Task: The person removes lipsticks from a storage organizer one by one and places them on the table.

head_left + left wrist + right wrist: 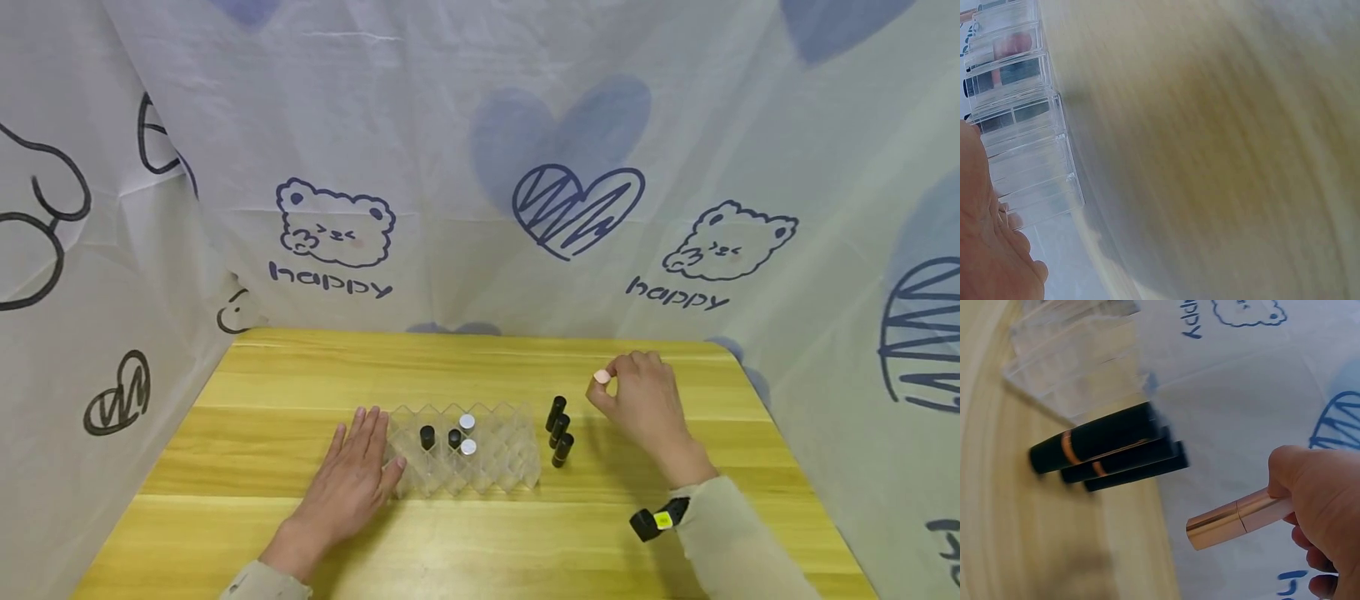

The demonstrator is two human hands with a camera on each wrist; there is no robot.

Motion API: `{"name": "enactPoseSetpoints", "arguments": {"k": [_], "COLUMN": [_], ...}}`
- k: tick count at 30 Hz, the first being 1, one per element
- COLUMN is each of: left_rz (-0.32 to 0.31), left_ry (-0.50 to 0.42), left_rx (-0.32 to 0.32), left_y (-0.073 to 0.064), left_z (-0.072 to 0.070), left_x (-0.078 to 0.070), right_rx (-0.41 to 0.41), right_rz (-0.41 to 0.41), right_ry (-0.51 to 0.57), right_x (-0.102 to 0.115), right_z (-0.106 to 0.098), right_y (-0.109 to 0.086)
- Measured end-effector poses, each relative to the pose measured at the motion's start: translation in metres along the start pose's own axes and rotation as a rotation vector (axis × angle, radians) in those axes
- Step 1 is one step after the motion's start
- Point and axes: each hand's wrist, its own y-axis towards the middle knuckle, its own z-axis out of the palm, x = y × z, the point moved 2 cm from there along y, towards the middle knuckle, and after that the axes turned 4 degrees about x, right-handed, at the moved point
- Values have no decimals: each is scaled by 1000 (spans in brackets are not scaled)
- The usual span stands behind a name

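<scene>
A clear lipstick organizer with diamond-shaped slots stands on the table, holding two black-topped and two white-topped tubes. My left hand rests against its left end, fingers straight and thumb along the front corner; the left wrist view shows part of this hand beside the clear walls. Between thumb and index finger my right hand pinches a rose-gold lipstick tube, lifted above the table. Three black lipstick tubes with gold bands stand upright in a row between the organizer and my right hand.
The wooden-look table ends at the back against a white cloth printed with bears and hearts. Cloth also hangs at both sides. A black strap device sits on my right wrist.
</scene>
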Motion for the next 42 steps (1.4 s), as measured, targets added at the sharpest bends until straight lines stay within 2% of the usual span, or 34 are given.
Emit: {"name": "enactPoseSetpoints", "arguments": {"k": [7,15,26,42], "left_rz": [-4,-1,1,3], "left_ry": [0,4,10,-2], "left_rx": [7,6,0,4], "left_y": [0,1,0,0], "left_z": [0,2,1,1], "left_x": [0,0,0,0], "right_rx": [66,165,175,199], "right_rz": [-24,8,-7,16], "right_ry": [7,22,24,29], "right_x": [-3,-2,0,-1], "right_z": [23,39,50,52], "right_y": [-8,-17,-21,-20]}}
